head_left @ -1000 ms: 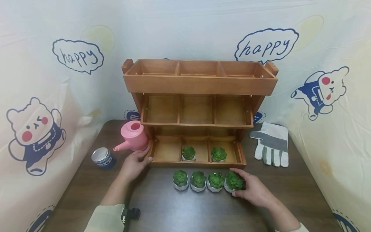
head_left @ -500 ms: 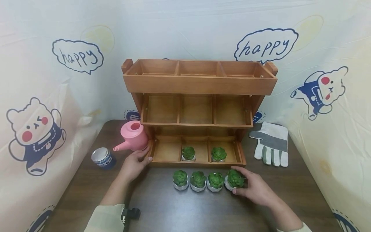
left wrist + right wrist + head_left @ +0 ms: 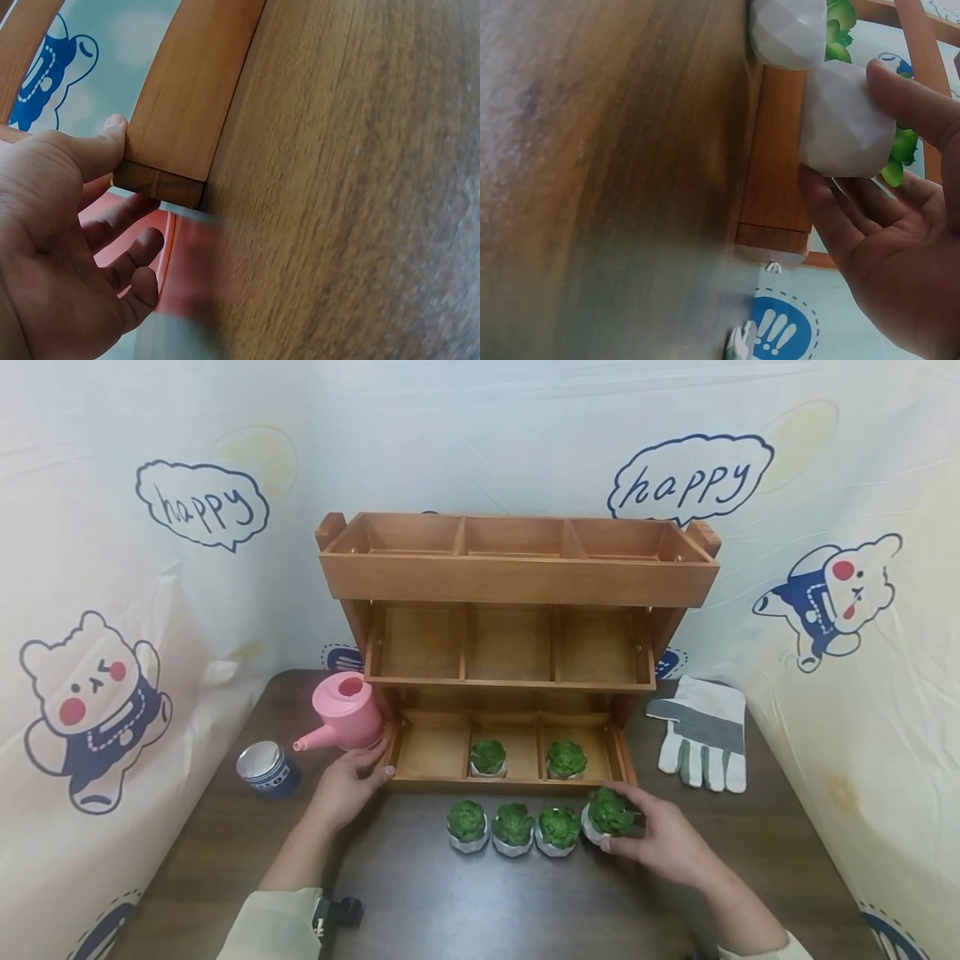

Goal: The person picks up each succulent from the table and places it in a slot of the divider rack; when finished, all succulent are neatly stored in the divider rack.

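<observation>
In the head view, my right hand [image 3: 663, 839] grips a small potted succulent [image 3: 609, 812] between thumb and fingers. It is the rightmost of the row in front of the wooden plant stand [image 3: 517, 581]. The right wrist view shows its white faceted pot [image 3: 847, 124] raised off the table, slightly tilted. Left of it stand several like it, among them one succulent [image 3: 558, 828] close by. My left hand [image 3: 347, 789] holds the stand's lower left corner; up close, the thumb lies on the wooden corner [image 3: 161, 180] and the other fingers reach round it, partly hidden.
Two potted succulents, one in the middle compartment [image 3: 488, 757] and one in the right compartment [image 3: 566, 759], sit on the bottom tier. A pink watering can [image 3: 348, 710] and a blue tin [image 3: 267, 770] stand left. Work gloves [image 3: 705, 735] lie right.
My right hand has taken the rightmost succulent up off the table and slightly toward the stand. The left hand stays at the stand's corner.
</observation>
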`<state>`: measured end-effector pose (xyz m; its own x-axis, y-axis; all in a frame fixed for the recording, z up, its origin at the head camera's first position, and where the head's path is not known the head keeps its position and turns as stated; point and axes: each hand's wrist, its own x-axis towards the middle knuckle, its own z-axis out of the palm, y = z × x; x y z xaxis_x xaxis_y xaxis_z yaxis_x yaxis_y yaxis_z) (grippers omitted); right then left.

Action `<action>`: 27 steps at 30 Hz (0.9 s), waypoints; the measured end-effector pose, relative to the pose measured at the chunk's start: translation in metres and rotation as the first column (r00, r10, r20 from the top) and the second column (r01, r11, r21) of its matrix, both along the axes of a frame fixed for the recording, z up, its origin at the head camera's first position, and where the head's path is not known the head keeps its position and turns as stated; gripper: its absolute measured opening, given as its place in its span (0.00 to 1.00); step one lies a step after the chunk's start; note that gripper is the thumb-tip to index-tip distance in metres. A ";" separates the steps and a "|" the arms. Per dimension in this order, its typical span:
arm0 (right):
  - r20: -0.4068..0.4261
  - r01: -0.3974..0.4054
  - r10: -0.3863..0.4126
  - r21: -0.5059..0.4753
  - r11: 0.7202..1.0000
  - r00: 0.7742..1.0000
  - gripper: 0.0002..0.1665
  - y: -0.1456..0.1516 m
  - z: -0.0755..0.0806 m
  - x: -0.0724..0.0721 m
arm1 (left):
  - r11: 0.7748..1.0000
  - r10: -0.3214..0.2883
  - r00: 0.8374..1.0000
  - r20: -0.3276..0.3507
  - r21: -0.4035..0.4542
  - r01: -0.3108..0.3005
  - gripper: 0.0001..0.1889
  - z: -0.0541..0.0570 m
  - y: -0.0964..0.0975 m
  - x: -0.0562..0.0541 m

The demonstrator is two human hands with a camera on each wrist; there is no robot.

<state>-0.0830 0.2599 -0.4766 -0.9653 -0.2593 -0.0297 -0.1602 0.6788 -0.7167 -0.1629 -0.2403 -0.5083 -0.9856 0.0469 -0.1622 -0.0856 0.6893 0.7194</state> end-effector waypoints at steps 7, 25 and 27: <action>-0.002 0.018 -0.018 -0.022 1.000 1.000 0.49 -0.003 0.004 -0.002 | 1.000 0.005 1.000 0.005 -0.005 -0.005 0.36 0.000 0.000 0.000; -0.064 0.017 -0.020 -0.047 0.999 0.998 0.48 -0.017 0.020 -0.009 | 1.000 0.001 1.000 0.007 -0.003 -0.001 0.37 -0.001 0.001 0.000; -0.067 0.019 -0.023 -0.050 0.999 0.997 0.48 -0.020 0.021 -0.010 | 1.000 0.008 1.000 0.014 0.000 -0.008 0.37 0.000 0.002 0.000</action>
